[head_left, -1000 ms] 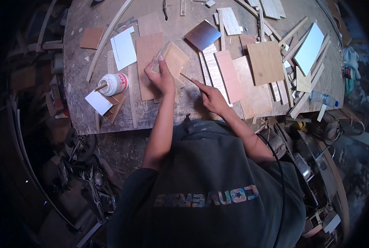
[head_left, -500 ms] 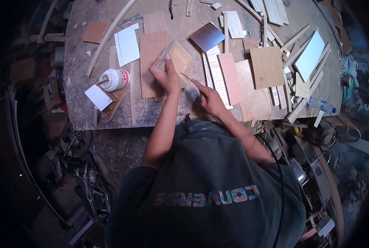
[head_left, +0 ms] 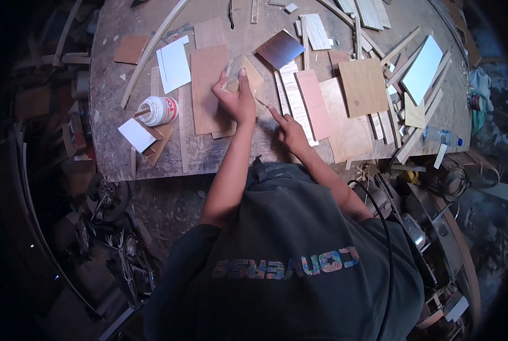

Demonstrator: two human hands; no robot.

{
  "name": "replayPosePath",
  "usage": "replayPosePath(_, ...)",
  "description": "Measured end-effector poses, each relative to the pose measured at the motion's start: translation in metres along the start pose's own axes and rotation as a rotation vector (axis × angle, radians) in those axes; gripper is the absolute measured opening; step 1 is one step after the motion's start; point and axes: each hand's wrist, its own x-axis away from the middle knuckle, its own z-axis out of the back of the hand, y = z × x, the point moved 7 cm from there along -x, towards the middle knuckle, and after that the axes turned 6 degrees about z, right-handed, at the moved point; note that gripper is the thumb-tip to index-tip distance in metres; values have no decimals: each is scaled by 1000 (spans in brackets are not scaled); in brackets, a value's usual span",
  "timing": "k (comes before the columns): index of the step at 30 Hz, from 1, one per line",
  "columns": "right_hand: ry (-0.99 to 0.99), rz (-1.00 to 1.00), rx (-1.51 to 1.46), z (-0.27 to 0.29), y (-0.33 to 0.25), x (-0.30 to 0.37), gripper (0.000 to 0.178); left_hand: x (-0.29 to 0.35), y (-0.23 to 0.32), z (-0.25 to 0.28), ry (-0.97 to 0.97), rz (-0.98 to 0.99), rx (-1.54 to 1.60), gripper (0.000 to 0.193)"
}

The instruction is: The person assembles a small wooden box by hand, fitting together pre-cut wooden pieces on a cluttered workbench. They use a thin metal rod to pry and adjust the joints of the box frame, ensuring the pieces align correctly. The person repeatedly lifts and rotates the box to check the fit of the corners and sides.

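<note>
My left hand [head_left: 237,101] grips a small pale wooden box [head_left: 253,75] by its left side, the thumb lying over the wall and the box tilted above the table. In my right hand [head_left: 292,134] is a thin brown stick [head_left: 261,103], its tip close to the box's near right edge; whether it touches is too small to tell. Under the left hand lies a reddish-brown board [head_left: 208,91]. To the left of it stands an open white jar [head_left: 163,109] with a brown stick leaning in its mouth.
A white-topped angled wooden piece [head_left: 135,134] sits before the jar. Right of my hands lie a pink strip [head_left: 312,105], a brown panel [head_left: 363,88], a shiny dark panel [head_left: 280,50] and several slats. A plastic bottle [head_left: 443,136] rests near the table's front right edge.
My left hand has turned the box, so its open inside shows less. My right hand and stick have shifted slightly right. The view has moved a little.
</note>
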Motion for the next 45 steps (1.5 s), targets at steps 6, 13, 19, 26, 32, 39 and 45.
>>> replayPosePath(6, 64, 62, -83, 1, -2, -1, 87, -5, 2, 3, 24, 5, 3, 56)
replayPosePath(13, 21, -163, -139, 8, 40, 50, 78, -73, -24, 33, 73, 251, 329, 52)
replayPosePath(19, 310, -154, -110, 36, 16, 21, 68, -55, 13, 36, -26, 348, 441, 43)
replayPosePath(26, 258, -189, -121, 78, -39, -8, 28, -26, 79, 38, -172, -73, 508, 36)
replayPosePath(32, 94, -172, -766, 64, -84, -25, 42, 11, 113, 38, -285, -167, 448, 31)
replayPosePath(39, 92, -222, -878, 57, -77, -22, 37, 26, 120, 34, -313, -180, 515, 31)
replayPosePath(45, 186, -188, -1021, 55, -80, -18, 32, 22, 112, 31, -281, -78, 559, 33)
